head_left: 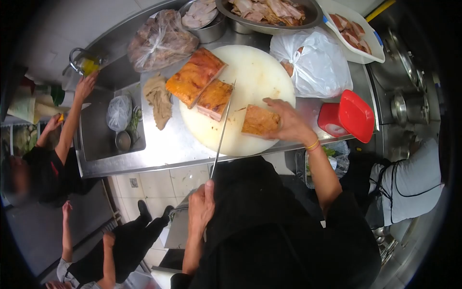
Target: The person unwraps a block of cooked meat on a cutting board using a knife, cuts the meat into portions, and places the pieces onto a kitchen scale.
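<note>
The left hand, at the lower centre of the frame, is gripping a long knife, its fingers wrapped tight and its thumb pointing up the frame. The right hand, right of centre, is resting half open, fingers and thumb apart, against the right end of a small meat piece; whether it is gripping firmly, I cannot tell.

The blade is pointing up the frame over a round white board, its tip lying at the right side of a medium meat piece; whether they are touching is unclear. The small piece is sitting between blade and right hand, apart from the blade. A large meat slab is lying just above and left of the medium piece.

The board's lower rim is lying right by the front edge of the steel surface. Bare board is showing at its upper middle and between blade and small piece. A red container with a raised lid is standing right of the right hand, a white bag is sitting above it, and a tan cloth is lying left of the board. A sink is opening farther left.
</note>
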